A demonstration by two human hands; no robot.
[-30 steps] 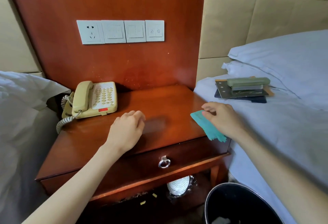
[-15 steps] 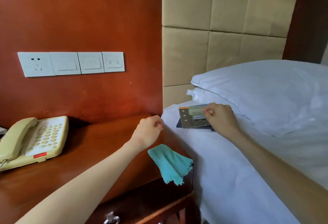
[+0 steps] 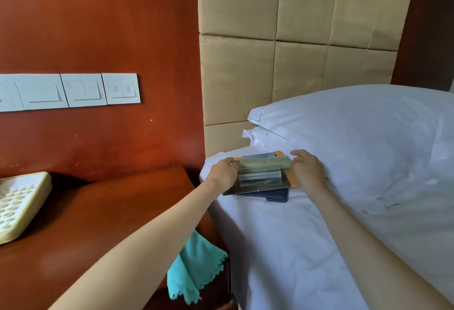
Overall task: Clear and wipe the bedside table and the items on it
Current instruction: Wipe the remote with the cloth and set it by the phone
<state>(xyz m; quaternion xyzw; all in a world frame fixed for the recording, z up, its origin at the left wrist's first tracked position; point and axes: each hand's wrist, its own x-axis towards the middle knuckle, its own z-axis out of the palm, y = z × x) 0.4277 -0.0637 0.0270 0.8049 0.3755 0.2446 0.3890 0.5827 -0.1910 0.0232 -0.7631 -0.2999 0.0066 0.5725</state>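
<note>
A: Head view. Where are the hands?

B: Both are out over the bed (image 3: 282,248). The left hand (image 3: 222,174) grips the left end of a stack (image 3: 261,177) of flat items lying on the sheet; the right hand (image 3: 308,171) grips its right end. Fingers of both curl round the edges.

A: What is in the stack?

B: On top, a pale green bar-shaped piece (image 3: 264,162). Under it a grey metallic tray (image 3: 255,184), an orange sheet (image 3: 292,182) showing at the right, and dark blue folders (image 3: 272,196) at the bottom. Whether the stack is lifted off the sheet I cannot tell.

A: And the table?

B: The table (image 3: 86,223) is at the lower left, just beside the bed. A cream phone (image 3: 19,207) sits at its left edge, partly cut off by the frame. A teal cloth (image 3: 194,265) hangs over the table's front right corner, under the left forearm, with no hand on it.

A: Anything behind?

B: A white pillow (image 3: 356,142) lies just right of the stack, touching the right hand. A row of white switches (image 3: 73,92) is on the red-brown wall panel (image 3: 98,27), and a padded beige headboard (image 3: 294,51) stands behind the pillow.
</note>
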